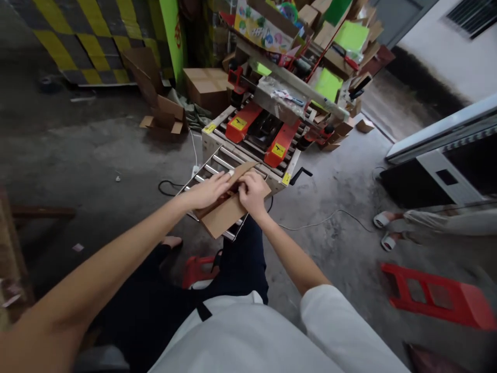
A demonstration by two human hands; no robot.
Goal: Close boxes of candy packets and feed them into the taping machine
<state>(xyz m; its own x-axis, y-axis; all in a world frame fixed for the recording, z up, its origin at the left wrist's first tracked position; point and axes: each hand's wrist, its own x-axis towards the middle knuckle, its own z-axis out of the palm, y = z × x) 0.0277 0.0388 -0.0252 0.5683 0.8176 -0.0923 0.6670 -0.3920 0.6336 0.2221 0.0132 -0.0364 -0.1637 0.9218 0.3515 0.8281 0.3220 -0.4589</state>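
Note:
A small brown cardboard box [225,216] with raised flaps rests on the short roller conveyor [220,160] in front of me. Across its left side lies my left hand [207,191], fingers stretched out along the far flap [245,168]. My right hand [252,192] is closed at the right end, with bent fingers gripping the cardboard near the opening. Something reddish shows inside between my hands, too small to make out. Both hands partly cover the opening.
Beyond the rollers stands a carton sealing machine [267,129] with red side belts and a crank handle [302,173]. Cartons [207,85] are piled around it. A red stool [438,295] lies at right, near another person's feet [384,233]. A cable [326,217] crosses the floor.

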